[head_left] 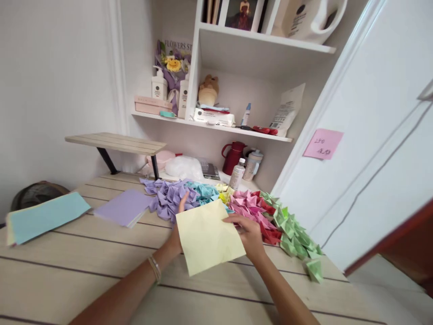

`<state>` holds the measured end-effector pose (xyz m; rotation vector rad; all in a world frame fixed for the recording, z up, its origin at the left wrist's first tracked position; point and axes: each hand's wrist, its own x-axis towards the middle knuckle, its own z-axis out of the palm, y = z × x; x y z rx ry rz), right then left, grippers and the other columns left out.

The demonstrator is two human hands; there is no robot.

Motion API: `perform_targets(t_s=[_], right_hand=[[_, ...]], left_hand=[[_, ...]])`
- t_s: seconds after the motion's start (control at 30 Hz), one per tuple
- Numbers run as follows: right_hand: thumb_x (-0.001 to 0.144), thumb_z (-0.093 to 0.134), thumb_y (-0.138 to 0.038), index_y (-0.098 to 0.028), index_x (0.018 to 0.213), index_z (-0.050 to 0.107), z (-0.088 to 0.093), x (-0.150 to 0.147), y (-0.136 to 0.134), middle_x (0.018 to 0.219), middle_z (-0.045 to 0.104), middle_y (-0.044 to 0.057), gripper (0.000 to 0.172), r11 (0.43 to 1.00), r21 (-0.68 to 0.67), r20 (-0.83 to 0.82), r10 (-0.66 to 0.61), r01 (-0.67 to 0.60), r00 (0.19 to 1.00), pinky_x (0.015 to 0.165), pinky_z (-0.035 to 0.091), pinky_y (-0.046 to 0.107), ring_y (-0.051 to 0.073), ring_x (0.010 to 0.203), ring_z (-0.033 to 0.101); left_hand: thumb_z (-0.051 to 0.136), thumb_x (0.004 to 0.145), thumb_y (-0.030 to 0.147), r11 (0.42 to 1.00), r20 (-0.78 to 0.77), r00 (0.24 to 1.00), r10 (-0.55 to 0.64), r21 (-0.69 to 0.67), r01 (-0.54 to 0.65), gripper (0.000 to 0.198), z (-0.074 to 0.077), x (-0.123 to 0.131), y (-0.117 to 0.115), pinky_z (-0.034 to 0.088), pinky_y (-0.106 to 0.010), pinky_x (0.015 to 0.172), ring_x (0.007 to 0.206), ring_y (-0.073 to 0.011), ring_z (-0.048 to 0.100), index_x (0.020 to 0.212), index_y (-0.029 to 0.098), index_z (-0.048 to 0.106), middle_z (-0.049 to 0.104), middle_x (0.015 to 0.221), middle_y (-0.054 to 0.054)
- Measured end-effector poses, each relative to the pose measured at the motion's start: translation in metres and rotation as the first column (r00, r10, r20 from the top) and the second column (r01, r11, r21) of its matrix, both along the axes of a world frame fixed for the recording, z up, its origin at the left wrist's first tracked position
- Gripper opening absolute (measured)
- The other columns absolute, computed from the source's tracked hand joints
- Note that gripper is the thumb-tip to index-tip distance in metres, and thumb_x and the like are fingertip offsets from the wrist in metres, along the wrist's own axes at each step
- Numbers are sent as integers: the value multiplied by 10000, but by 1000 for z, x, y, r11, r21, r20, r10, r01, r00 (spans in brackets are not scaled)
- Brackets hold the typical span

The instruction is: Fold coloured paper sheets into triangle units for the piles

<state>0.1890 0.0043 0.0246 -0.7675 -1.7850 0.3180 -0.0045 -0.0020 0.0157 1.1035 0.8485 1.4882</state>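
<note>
A square sheet of pale yellow paper (210,239) is held up tilted above the table, between my two hands. My right hand (249,234) pinches its right edge, with the fingers over the front. My left hand (176,234) holds the left side; its thumb points up and the other fingers are hidden behind the sheet. Just beyond the sheet lie heaps of folded paper pieces: purple ones (174,196), blue ones (203,192), yellow ones (225,194), pink ones (246,205), red ones (270,234) and green ones (294,234).
On the left of the wooden table (84,257) lie a purple paper stack (123,207) and a blue-topped stack (50,216). Behind them stands a small raised shelf (117,142). A clear bottle (237,174), a red jug (233,158) and a tumbler (253,164) stand at the back.
</note>
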Motion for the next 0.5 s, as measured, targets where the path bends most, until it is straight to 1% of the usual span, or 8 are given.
perform_targets(t_s=[0.1, 0.17, 0.2, 0.27, 0.33, 0.4, 0.43, 0.5], right_hand=[[678, 665, -221, -211, 795, 685, -8, 15, 6, 824, 698, 60, 119, 992, -97, -80, -87, 79, 993, 671, 525, 333, 221, 760, 651], [687, 633, -208, -199, 785, 687, -11, 20, 9, 815, 695, 64, 112, 982, -101, -102, -172, 162, 980, 685, 515, 340, 224, 768, 644], [691, 616, -200, -193, 789, 686, -12, 21, 10, 817, 694, 66, 120, 976, -103, -112, -205, 194, 972, 687, 511, 341, 224, 771, 640], [695, 592, -180, -187, 810, 683, -14, 22, 12, 822, 693, 68, 147, 969, -123, -111, -226, 213, 968, 679, 507, 338, 223, 765, 639], [685, 588, -159, -192, 846, 683, -15, 22, 12, 840, 696, 66, 190, 975, -150, -87, -176, 162, 980, 669, 506, 332, 223, 765, 641], [670, 608, -159, -199, 893, 681, -14, 21, 11, 880, 695, 67, 238, 980, -194, -91, -57, 38, 994, 676, 508, 331, 226, 783, 641], [662, 626, -171, -196, 900, 681, -13, 19, 10, 889, 693, 68, 245, 973, -227, -115, 11, -37, 993, 679, 509, 329, 227, 790, 640], [650, 667, -223, -175, 837, 688, -12, 15, 10, 831, 695, 63, 194, 942, -304, -182, 91, -144, 979, 647, 510, 310, 218, 743, 638]], left_hand=[[782, 539, 224, 993, 61, 995, -78, 96, 72, 1022, 6, -7, 6, 527, -316, 687, 764, -204, 659, 1361, 323, 182, 673, 948, -14], [799, 484, 147, 987, 30, 992, -119, 116, 115, 1167, 8, -10, 9, 525, -303, 697, 798, -200, 666, 1379, 335, 74, 669, 1016, -60], [798, 475, 128, 983, -3, 989, -146, 109, 145, 1153, 8, -12, 9, 525, -304, 700, 812, -206, 667, 1379, 318, 109, 668, 1027, -80], [789, 489, 141, 977, -86, 979, -187, 83, 194, 903, 6, -13, 11, 528, -319, 707, 805, -223, 670, 1294, 236, 390, 691, 968, -103], [775, 513, 181, 978, -165, 969, -185, 69, 199, 470, 2, -14, 12, 532, -341, 717, 758, -235, 674, 969, 157, 664, 719, 835, -102], [774, 511, 197, 984, -219, 965, -142, 75, 161, 200, -1, -14, 14, 537, -353, 724, 714, -239, 674, 692, 144, 708, 724, 731, -85], [773, 510, 203, 987, -229, 966, -117, 81, 139, 157, -1, -13, 15, 540, -355, 725, 702, -239, 673, 637, 144, 701, 722, 705, -76], [759, 542, 235, 992, -208, 975, -80, 78, 98, 168, -1, -12, 15, 545, -360, 728, 699, -236, 675, 655, 132, 691, 721, 708, -65]])
